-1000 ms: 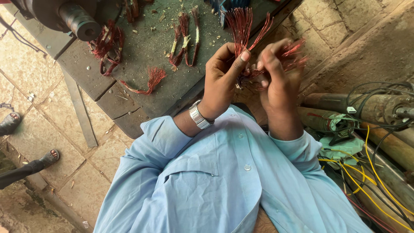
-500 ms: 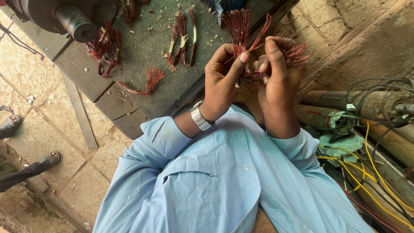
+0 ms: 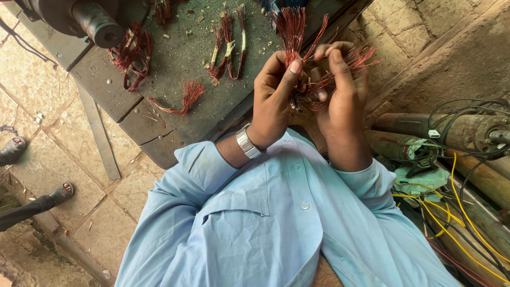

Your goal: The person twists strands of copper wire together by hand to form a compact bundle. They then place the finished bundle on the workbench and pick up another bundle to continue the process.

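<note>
Both my hands are raised in front of my light blue shirt, holding a bundle of thin reddish copper wire strands [image 3: 293, 27]. My left hand [image 3: 273, 101], with a metal wristwatch on the wrist, pinches the strands between thumb and fingers. My right hand [image 3: 341, 98] grips the same bundle from the right, and frayed wire ends [image 3: 364, 55] stick out past its fingers. The strands fan upward above the hands.
A dark metal bench [image 3: 175, 58] below carries several loose copper wire bundles [image 3: 228, 48], [image 3: 183, 98], [image 3: 130, 56] and a motor shaft [image 3: 98, 24] at the top left. Rusty pipes with yellow and black cables [image 3: 457, 175] lie to the right. Another person's feet [image 3: 61, 191] stand at the left.
My right hand's fingers have shifted up and over the wire bundle, closing tighter beside my left thumb. The bundle stays between both hands.
</note>
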